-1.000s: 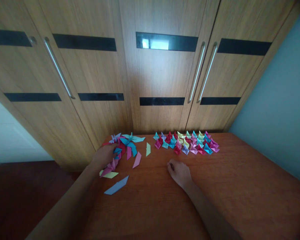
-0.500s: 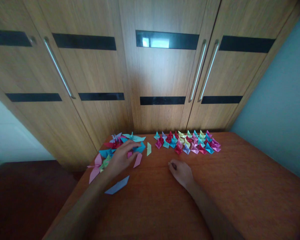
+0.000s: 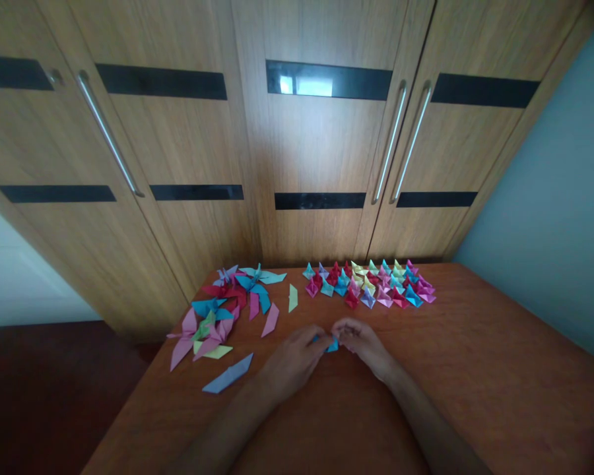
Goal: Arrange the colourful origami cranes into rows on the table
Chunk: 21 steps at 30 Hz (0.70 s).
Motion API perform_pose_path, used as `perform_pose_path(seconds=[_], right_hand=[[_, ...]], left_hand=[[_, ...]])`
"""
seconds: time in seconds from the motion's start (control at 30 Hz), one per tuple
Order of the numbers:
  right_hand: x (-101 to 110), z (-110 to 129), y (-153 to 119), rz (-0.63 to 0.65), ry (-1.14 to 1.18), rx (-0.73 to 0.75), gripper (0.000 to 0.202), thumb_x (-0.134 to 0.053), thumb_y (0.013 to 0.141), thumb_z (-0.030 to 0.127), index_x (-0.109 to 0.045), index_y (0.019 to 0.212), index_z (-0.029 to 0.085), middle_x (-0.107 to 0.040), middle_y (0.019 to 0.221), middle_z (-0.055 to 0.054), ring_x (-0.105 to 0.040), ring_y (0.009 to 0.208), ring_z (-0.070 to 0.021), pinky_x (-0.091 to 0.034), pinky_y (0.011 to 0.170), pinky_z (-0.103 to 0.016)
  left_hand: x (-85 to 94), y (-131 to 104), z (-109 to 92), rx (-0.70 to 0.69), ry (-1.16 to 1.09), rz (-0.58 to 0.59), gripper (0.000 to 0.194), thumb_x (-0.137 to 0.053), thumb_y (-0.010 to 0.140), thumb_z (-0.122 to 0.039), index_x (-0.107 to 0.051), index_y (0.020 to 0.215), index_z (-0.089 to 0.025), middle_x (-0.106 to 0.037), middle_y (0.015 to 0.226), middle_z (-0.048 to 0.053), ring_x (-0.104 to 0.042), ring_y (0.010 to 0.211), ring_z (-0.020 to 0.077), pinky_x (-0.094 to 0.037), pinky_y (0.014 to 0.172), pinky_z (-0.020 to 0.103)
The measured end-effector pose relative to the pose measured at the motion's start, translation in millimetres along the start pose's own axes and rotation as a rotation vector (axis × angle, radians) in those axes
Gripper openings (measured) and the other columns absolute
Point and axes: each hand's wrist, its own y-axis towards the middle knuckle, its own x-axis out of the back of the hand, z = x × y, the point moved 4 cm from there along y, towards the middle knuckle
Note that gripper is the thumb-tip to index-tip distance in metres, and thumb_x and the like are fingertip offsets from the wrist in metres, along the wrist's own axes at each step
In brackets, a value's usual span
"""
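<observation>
A small blue folded paper piece (image 3: 332,346) is pinched between my two hands over the middle of the table, mostly covered by fingers. My left hand (image 3: 293,359) grips it from the left with closed fingers. From the other side, my right hand (image 3: 360,342) has its thumb and fingertips closed at the piece's right edge. To the left of my left hand lies a folded grey-blue paper strip (image 3: 228,374). Beyond the hands are a pink strip (image 3: 270,320) and a pale green strip (image 3: 293,298), both flat on the wood.
Several winged origami figures (image 3: 235,295) spread over the table's left side. Small, colourful folded paper pieces (image 3: 369,298) stand in rows at the back. Behind the reddish-brown table (image 3: 475,369) rises a wooden wardrobe (image 3: 321,152), with a wall (image 3: 539,218) on the right.
My left hand has come from the paper pile at the left to the middle, bringing the blue folded piece. My right hand has opened out from its curl and now meets it there.
</observation>
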Motion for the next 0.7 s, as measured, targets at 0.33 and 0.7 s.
perform_pose_path(seconds=[0.33, 0.7], right_hand=[[2, -1, 1, -0.043, 0.074, -0.040, 0.032, -0.066, 0.072, 0.045, -0.063, 0.091, 0.019, -0.062, 0.079, -0.001, -0.053, 0.066, -0.0122, -0.035, 0.051, -0.020], [5, -4, 2, -0.056, 0.130, -0.017, 0.032, -0.070, 0.070, 0.044, -0.064, 0.091, 0.020, -0.061, 0.075, 0.001, -0.049, 0.061, -0.0096, -0.034, 0.052, -0.021]], left_hand=[[1.6, -4, 5, 0.092, -0.270, -0.122, 0.037, -0.053, 0.082, -0.009, -0.054, 0.115, -0.026, -0.055, 0.116, 0.004, -0.052, 0.107, 0.0163, -0.044, 0.095, 0.030], [-16.9, -10, 39, 0.414, -0.806, -0.265, 0.023, -0.055, 0.082, -0.023, -0.061, 0.104, -0.019, -0.064, 0.104, 0.006, -0.062, 0.090, 0.0170, -0.051, 0.080, 0.029]])
